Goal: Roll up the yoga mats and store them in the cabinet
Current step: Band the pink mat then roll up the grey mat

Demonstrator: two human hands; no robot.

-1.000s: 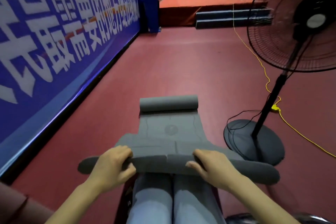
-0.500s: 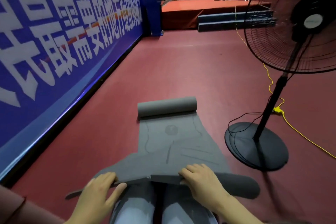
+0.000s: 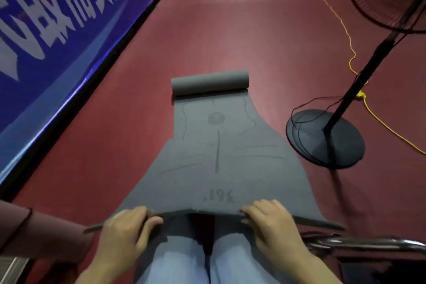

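— Where is your yoga mat [image 3: 216, 168]?

— It lies on the red floor [image 3: 230, 37] in front of you. The far end is rolled into a tube. The near end lies over your knees.

— What are your hands doing?

— Your left hand [image 3: 125, 233] pinches the near edge, thumb under and fingers on top. That grip is clamped on the mat. Your right hand [image 3: 272, 226] holds the same edge, fingers curled over the top. Its thumb is hidden.

— What else is near you?

— A black fan [image 3: 325, 138] stands on the floor just right of the mat. A yellow cord [image 3: 350, 50] runs past it. A blue banner [image 3: 57, 30] with white letters lines the left side.
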